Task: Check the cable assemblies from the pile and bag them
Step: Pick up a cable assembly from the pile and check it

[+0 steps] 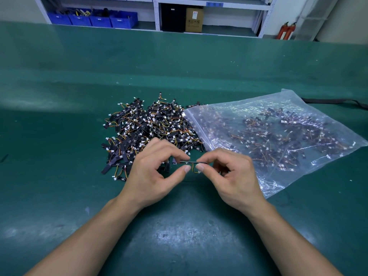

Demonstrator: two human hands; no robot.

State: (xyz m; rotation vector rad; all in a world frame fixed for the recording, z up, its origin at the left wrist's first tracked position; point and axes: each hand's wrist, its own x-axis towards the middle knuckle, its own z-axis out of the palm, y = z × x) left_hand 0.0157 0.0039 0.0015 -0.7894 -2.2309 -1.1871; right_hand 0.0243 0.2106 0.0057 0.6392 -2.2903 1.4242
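A pile of cable assemblies (147,128), black strips with thin yellow and orange wires and white plugs, lies on the green table (79,136). To its right lies a clear zip bag (278,136) with several assemblies inside, its mouth facing the pile. In front of the pile, my left hand (157,174) and my right hand (231,174) pinch one cable assembly (192,162) by its two ends between thumb and forefinger. The black strip is held level and edge-on, with its short wire loop hanging below it.
A black strap (334,101) lies on the table behind the bag. Beyond the far table edge stand shelves with blue bins (93,18), a cardboard box (194,19) and red fire extinguishers (286,30). Bare green mat stretches to the left and in front of my arms.
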